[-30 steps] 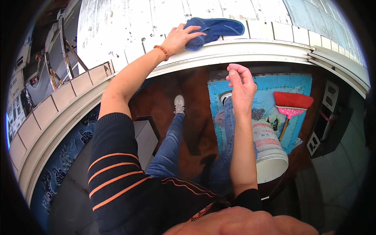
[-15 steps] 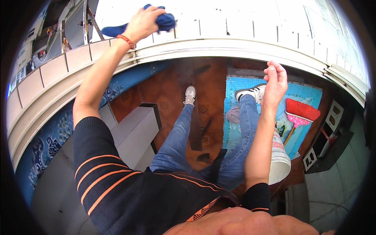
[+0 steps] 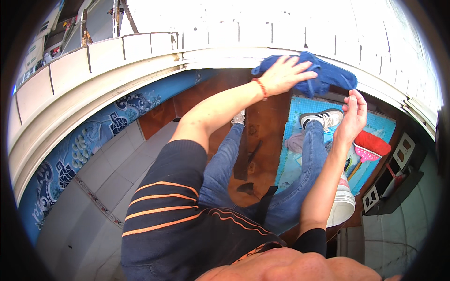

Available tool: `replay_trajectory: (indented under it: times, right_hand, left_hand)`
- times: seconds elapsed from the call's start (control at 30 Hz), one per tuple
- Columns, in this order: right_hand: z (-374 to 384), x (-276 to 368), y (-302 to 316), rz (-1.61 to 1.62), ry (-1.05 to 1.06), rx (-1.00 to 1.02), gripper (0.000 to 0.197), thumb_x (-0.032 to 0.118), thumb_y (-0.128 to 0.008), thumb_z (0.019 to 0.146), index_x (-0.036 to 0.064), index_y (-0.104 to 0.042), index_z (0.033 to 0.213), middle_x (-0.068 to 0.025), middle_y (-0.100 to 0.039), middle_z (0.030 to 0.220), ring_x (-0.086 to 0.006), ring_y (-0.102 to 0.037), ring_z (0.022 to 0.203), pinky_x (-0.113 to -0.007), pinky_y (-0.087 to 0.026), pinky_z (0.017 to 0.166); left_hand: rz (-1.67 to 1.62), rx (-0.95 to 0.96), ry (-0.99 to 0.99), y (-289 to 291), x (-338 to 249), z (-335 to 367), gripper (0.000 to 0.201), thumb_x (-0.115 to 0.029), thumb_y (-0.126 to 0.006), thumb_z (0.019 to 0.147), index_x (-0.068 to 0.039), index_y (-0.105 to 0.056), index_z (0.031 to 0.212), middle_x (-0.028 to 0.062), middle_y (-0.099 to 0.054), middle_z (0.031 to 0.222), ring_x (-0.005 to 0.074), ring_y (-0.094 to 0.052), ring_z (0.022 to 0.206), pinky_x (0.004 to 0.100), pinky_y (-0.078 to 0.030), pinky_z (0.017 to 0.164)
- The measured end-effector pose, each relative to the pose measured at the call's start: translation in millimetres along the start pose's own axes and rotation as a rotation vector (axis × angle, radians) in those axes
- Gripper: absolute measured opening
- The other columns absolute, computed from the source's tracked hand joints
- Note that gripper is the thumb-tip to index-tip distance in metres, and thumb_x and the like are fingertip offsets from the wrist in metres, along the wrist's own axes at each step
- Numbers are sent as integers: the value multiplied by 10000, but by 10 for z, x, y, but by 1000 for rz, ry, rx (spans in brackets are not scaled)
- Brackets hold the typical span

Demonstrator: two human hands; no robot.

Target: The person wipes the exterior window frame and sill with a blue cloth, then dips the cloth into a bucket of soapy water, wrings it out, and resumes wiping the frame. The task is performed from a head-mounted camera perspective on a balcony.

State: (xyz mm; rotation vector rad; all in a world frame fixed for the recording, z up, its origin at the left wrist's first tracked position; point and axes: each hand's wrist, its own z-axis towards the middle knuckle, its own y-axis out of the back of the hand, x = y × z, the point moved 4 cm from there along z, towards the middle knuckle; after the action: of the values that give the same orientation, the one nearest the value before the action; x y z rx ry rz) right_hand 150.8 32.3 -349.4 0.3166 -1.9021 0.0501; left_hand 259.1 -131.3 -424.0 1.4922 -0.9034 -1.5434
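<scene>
A blue cloth (image 3: pixel 323 72) lies bunched over the white ledge, its folds hanging past the inner edge. On its left part rests my left hand (image 3: pixel 284 77), fingers spread and palm down, with a red bracelet (image 3: pixel 259 88) around the wrist. Just below the cloth's right end is my right hand (image 3: pixel 355 114), its fingers curled towards the thumb. Its fingertips come close to the cloth's corner; whether they pinch anything is hidden.
The white ledge (image 3: pixel 140 65) curves across in front of me, with metal bars (image 3: pixel 117 18) beyond its left. Below are a blue mat (image 3: pixel 293 122), a red-bristled broom (image 3: pixel 372 144), a white bucket (image 3: pixel 341 208) and a dark rack (image 3: pixel 398 185) at the right.
My left hand has swept the blue cloth rightward and nearer along the ledge, its fingers now spread. My right hand has shifted right and slightly down. The view has turned a little.
</scene>
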Motion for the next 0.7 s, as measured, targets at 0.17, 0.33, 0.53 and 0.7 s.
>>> replay_trajectory:
  times: [0.17, 0.33, 0.53, 0.7]
  right_hand:
    - [-127, -15, -260, 8, 36, 114, 165, 105, -551, 880, 19, -583, 1017, -45, -610, 967, -65, -533, 773, -188, -422, 638]
    - [-216, -11, -412, -21, 23, 169, 177, 114, -560, 875, 6, -576, 1015, -45, -611, 960, -66, -533, 769, -188, -421, 624]
    - [-152, -66, -367, -27, -47, 230, 187, 126, -576, 864, 22, -578, 1020, -28, -608, 940, -62, -526, 768, -190, -412, 624]
    - [-325, -79, -532, -89, -119, 469, 228, 117, -590, 847, 29, -571, 1057, -24, -597, 927, -80, -539, 831, -224, -449, 744]
  left_hand:
    - [223, 83, 210, 570, 685, -1132, 730, 57, -557, 655, -283, -420, 1286, 76, -435, 1317, 302, -456, 1129, 430, -349, 934]
    - [399, 149, 596, 1039, 1091, -2175, 763, 106, -574, 607, -239, -433, 1273, 54, -471, 1239, 290, -473, 1062, 405, -387, 875]
    - [127, 573, 1116, 868, 381, -3696, 636, 0, -655, 641, -216, -477, 1212, 78, -512, 1128, 336, -501, 1041, 440, -425, 886]
    - [-138, 342, 1374, 1154, -32, -3715, 663, -91, -697, 691, -196, -424, 1286, 115, -499, 1173, 325, -493, 1099, 405, -428, 886]
